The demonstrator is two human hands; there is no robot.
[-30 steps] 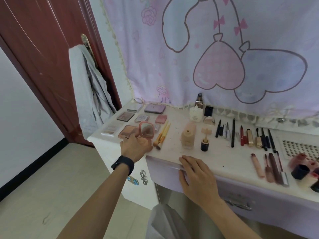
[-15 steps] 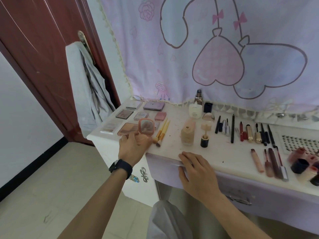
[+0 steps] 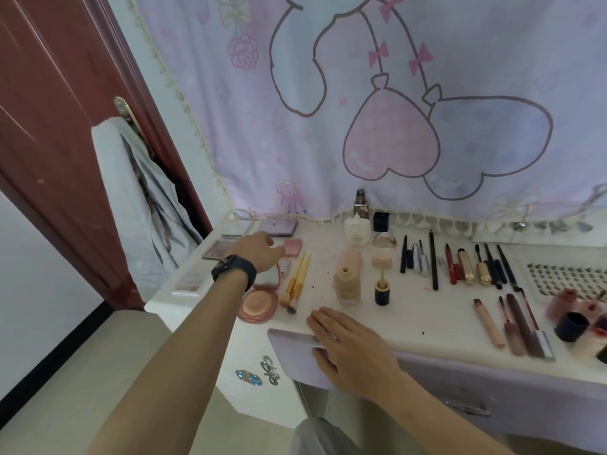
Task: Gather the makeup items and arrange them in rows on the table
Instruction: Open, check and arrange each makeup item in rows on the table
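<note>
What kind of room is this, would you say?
Likely a bedroom or dressing corner at home: a white vanity table laid with lipsticks, makeup brushes and compacts, a pink cartoon-print curtain behind it, and a wooden door with a grey garment hung on its handle.

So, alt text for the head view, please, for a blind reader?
A left hand reaches to a pink compact among makeup items in rows on a white table; the right hand rests flat at its front edge.

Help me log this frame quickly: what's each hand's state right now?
Left hand: fingertips at the pink compact; whether it grips cannot be told.
Right hand: open, flat on the table edge, holding nothing.
</note>
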